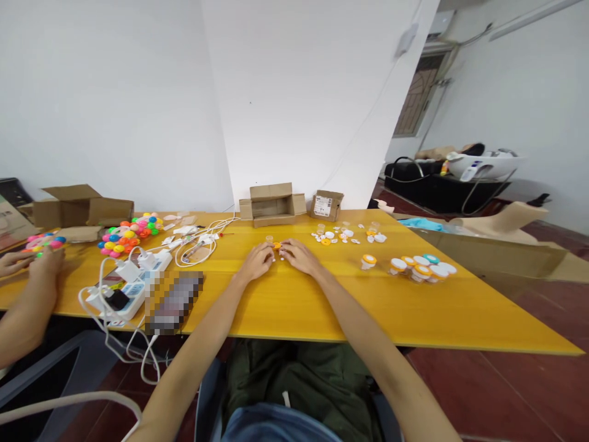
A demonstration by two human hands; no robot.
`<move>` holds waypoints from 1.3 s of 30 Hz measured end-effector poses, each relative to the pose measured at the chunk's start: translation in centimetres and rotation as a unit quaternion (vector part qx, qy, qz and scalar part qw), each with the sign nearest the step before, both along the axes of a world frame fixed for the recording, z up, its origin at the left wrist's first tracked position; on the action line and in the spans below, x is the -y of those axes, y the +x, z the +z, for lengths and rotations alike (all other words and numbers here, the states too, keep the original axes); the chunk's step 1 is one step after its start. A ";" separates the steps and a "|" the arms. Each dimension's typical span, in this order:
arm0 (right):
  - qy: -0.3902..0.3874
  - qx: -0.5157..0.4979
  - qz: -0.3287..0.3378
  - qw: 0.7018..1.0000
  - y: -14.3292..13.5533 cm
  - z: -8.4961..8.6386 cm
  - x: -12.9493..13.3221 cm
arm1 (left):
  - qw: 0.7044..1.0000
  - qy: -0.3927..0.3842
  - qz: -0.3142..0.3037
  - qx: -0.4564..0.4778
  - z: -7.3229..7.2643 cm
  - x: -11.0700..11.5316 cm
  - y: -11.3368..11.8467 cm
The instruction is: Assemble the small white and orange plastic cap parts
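Near the middle of the yellow table [294, 307], a small orange piece [277, 245] is between my two hands. My left hand [258, 261] has its bent fingers pressed on the piece from the left. From the right, my right hand [298, 255] pinches toward the same piece. Small white bits [282, 259] lie just below it, and a small clear cup [269, 239] stands just behind my left fingers. To the right are scattered white and orange parts [326, 242]. Farther right sit a jar with an orange-rimmed lid [369, 260] and several lidded jars [421, 270].
Cardboard boxes [272, 205] stand along the wall. On the left are a power strip [138, 288] with white cables, a blurred phone [177, 302] and colourful ball clusters [122, 239]. Another person's hands [46, 261] are at the far left.
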State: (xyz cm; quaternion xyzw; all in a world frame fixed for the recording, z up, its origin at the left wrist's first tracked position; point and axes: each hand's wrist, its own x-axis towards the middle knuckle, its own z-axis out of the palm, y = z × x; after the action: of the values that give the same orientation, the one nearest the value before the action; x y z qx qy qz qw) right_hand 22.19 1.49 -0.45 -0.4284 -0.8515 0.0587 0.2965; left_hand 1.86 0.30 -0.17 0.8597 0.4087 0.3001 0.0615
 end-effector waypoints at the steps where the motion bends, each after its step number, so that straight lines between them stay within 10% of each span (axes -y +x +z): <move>1: 0.001 0.011 -0.006 1.000 -0.1 0.1 0.2 | 1.000 0.004 0.004 -0.002 0.0 0.0 0.0; 19: -0.033 0.037 -0.134 0.990 0.4 1.6 1.6 | 0.999 -0.011 0.009 -0.039 0.8 1.1 0.6; 39: -0.002 0.085 -0.108 0.991 0.8 1.0 1.6 | 0.991 -0.014 0.133 -0.011 -0.9 -0.9 -1.4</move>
State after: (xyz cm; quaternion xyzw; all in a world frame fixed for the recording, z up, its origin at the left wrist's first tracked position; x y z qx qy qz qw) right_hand 22.99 -0.10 0.54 -0.5215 -0.8224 -0.0086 0.2272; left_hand 0.48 1.23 -1.02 0.8001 0.5239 0.2908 0.0284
